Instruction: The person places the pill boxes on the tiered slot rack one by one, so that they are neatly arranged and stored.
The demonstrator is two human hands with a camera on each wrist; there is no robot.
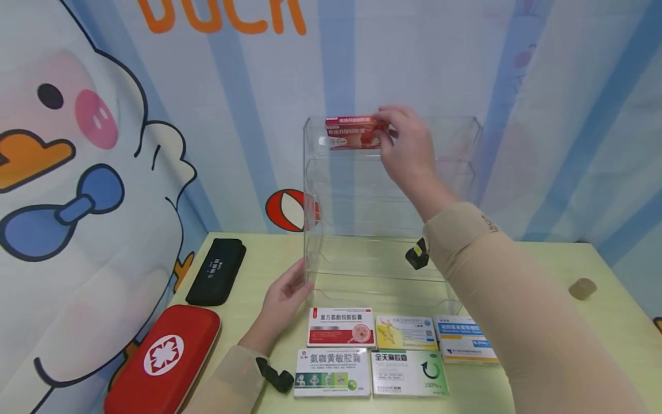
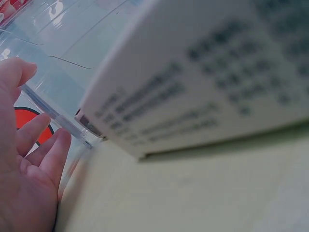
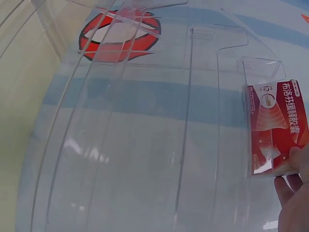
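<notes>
Beige right sleeve (image 1: pixel 527 310), nearest the head camera, is stretched up toward a clear rack (image 1: pixel 312 253), where a red medicine box (image 1: pixel 351 138) is pinched at the top tier

The box is gripped at its right end between the thumb and fingers of the right hand (image 1: pixel 408 141); whether its base is borne by the tier cannot be told. The rack's lower left edge is touched by the left hand (image 1: pixel 281 296), its fingers loosely extended. On the pale table (image 1: pixel 548 264), five medicine boxes are laid in two rows before the rack: red-and-white (image 1: pixel 340 336), yellow-and-white (image 1: pixel 407 333) and blue-and-white (image 1: pixel 465 339) behind, the last partly covered by the sleeve, with two green-and-white boxes (image 1: pixel 333 379) in front. At the left, a red case (image 1: pixel 165 356) and a black case (image 1: pixel 216 273) are placed
</notes>
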